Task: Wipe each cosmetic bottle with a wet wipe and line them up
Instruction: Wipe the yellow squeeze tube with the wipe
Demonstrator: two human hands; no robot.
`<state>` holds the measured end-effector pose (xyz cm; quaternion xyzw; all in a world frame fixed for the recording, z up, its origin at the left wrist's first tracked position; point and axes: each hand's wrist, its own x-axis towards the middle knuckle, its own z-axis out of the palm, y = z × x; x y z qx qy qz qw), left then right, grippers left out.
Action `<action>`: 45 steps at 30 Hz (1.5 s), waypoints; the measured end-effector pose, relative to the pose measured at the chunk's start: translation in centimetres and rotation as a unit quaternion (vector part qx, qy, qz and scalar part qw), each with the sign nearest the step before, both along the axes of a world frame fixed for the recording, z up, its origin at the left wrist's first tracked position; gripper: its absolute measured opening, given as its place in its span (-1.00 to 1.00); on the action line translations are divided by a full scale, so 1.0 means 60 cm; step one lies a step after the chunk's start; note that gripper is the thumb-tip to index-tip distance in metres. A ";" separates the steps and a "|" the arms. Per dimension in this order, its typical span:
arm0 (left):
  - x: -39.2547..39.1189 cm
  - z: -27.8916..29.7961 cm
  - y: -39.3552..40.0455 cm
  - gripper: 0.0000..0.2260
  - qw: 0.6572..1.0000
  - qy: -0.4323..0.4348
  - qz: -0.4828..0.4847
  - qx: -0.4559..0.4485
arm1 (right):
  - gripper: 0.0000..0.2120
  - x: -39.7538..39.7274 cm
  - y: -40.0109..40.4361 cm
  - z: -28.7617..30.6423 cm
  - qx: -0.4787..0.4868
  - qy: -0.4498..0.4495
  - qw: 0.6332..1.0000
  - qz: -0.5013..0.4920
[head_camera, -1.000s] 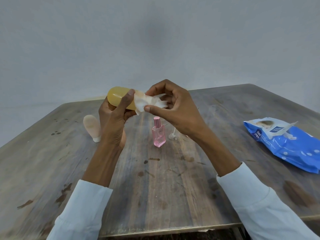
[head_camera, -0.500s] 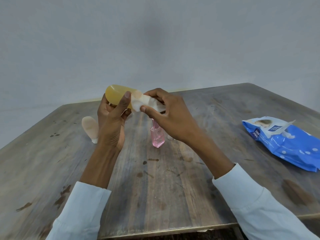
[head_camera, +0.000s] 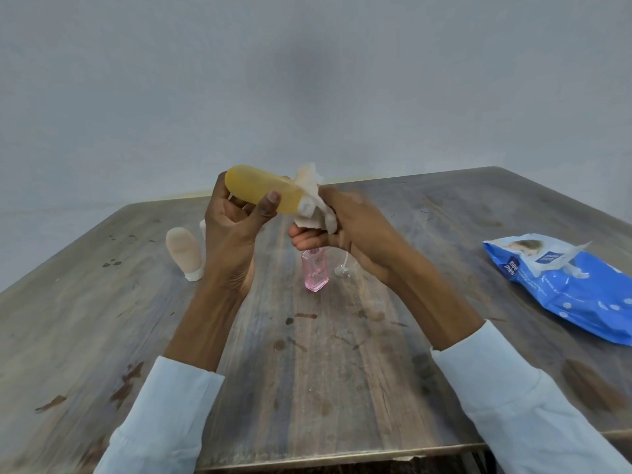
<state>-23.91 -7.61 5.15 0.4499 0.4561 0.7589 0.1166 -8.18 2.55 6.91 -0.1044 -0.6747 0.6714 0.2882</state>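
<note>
Left hand (head_camera: 236,230) grips the yellow bottle (head_camera: 263,191) tilted in the air above the pink bottle (head_camera: 315,271), probably so the right hand (head_camera: 345,227), clutching the wipe (head_camera: 313,203), can rub its cap end. 1 beige tube (head_camera: 183,251) stands left of it.

Stained wooden bench (head_camera: 307,388), beige tube (head_camera: 183,250) standing at ten o'clock, pink bottle (head_camera: 315,272) upright near centre, clear cap (head_camera: 343,269) just beside it, blue wipes pack (head_camera: 567,285) at three o'clock.

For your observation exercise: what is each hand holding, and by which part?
Left hand grips the yellow bottle around its middle. Right hand holds a wipe, bunched around the bottle's cap end.
</note>
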 end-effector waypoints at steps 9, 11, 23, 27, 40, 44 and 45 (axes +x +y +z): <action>-0.007 0.001 -0.002 -0.59 0.999 0.044 -0.013 -0.018 | -0.53 0.000 0.004 0.006 -0.272 0.011 0.947 0.173; -0.007 0.001 -0.002 -0.60 0.998 0.053 -0.018 -0.013 | -0.51 0.000 0.004 0.005 -0.270 0.008 0.946 0.177; -0.008 -0.003 0.001 -0.58 0.997 -0.075 0.008 0.014 | -0.58 -0.022 -0.001 -0.018 0.285 -0.014 0.946 -0.155; -0.008 -0.002 0.001 -0.63 0.995 -0.104 0.012 0.004 | -0.64 -0.023 0.003 -0.023 0.431 -0.015 0.880 -0.200; -0.007 -0.002 0.001 -0.68 0.994 -0.079 -0.077 0.005 | -0.67 -0.026 -0.011 -0.031 0.415 -0.021 0.891 -0.183; -0.006 -0.003 0.000 -0.52 0.991 -0.078 -0.104 0.001 | -0.63 -0.028 -0.024 -0.029 0.276 0.017 0.952 -0.133; -0.008 -0.007 0.003 -0.61 0.991 -0.079 -0.107 0.001 | -0.61 -0.027 -0.028 -0.027 0.245 0.021 0.962 -0.116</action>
